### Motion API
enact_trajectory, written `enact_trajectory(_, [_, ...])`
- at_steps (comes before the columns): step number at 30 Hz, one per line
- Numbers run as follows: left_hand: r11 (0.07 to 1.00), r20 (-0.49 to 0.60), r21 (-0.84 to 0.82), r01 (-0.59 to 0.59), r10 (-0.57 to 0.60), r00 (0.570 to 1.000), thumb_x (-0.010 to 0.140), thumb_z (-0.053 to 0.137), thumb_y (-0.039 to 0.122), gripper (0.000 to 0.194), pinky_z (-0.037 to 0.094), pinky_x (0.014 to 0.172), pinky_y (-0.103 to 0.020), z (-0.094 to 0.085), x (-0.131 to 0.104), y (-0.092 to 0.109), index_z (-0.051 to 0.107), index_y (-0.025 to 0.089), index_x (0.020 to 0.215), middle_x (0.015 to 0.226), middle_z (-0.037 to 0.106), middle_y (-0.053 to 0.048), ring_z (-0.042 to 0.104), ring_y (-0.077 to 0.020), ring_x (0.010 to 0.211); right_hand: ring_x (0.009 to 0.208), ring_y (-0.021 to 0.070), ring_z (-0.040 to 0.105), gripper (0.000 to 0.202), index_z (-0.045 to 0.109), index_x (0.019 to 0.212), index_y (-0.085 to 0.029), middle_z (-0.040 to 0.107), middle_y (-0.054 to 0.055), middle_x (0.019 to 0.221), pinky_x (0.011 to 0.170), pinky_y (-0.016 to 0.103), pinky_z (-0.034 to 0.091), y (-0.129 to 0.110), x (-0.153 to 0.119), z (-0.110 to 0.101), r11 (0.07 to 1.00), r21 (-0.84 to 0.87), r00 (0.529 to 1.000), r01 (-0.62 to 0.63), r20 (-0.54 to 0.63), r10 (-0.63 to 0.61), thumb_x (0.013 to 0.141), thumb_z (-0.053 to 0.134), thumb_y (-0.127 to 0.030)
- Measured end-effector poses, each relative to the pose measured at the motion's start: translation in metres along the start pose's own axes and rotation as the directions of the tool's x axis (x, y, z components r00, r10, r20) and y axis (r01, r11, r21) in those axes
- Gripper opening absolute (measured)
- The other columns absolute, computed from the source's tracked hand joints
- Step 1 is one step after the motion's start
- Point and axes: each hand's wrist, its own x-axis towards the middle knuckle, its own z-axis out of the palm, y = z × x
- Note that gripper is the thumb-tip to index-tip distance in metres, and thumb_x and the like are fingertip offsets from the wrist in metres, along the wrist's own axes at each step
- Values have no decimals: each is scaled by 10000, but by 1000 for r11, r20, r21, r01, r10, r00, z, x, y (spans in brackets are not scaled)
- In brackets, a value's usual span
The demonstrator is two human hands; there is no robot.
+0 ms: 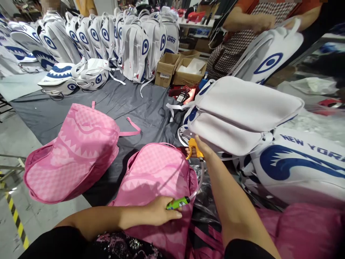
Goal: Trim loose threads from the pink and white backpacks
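My right hand (202,146) is closed round an orange trigger-handled gun, seemingly an air blow gun (193,147), by the front backpack's right edge. A clear hose (201,180) runs down from the handle towards my left hand (155,212). That hand is closed on a green cylinder with a black end (178,203), over the pink backpack (159,163); whether the hose joins the cylinder I cannot tell. The backpack lies front up, with a checked and toothed pattern. Another pink backpack (88,140) lies to its left, its lower part spread out.
White backpacks (134,46) with blue eyes stand in rows at the back. More white ones (242,111) are piled at right, beside a person in a checked apron (226,50). Cardboard boxes (165,68) sit mid-table on the dark cloth (151,111). Dark pink fabric (309,230) lies lower right.
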Motion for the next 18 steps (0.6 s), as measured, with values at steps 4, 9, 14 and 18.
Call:
enact_trajectory(4, [993, -180, -113, -46, 25, 983, 808, 710, 443, 318, 341, 547, -229, 6, 13, 6, 609, 147, 865, 571, 526, 57, 465, -98, 523, 558, 189, 653, 289, 637, 965, -191, 697, 79, 703, 594, 343, 621, 1, -18, 10, 995, 100, 952, -20, 307, -12, 1028, 408, -356])
enact_trajectory(9, [988, -123, -81, -129, 118, 985, 816, 700, 401, 279, 324, 562, -224, 6, 6, 31, 614, 139, 858, 628, 514, 61, 440, -81, 574, 632, 166, 671, 152, 617, 855, -202, 653, 20, 656, 698, 350, 647, -29, -34, 26, 918, 383, 920, 101, 316, -233, 827, 521, -87])
enact_trajectory(14, [975, -86, -23, -219, 217, 972, 852, 682, 388, 266, 328, 572, -219, 1, -3, 58, 634, 127, 836, 646, 517, 49, 430, -74, 594, 791, 194, 723, 132, 613, 899, -207, 734, 70, 844, 756, 375, 641, -82, -47, 45, 769, 569, 858, 291, 200, -472, 887, 484, -179])
enact_trajectory(18, [972, -132, -85, -219, 207, 969, 880, 673, 393, 459, 465, 717, -251, -27, -15, 42, 645, 165, 1277, 952, 700, -44, 584, -127, 749, 623, 157, 668, 352, 601, 943, -158, 689, 71, 702, 677, 302, 606, -145, -42, 48, 818, 348, 850, 457, 99, -517, 1066, 297, -286])
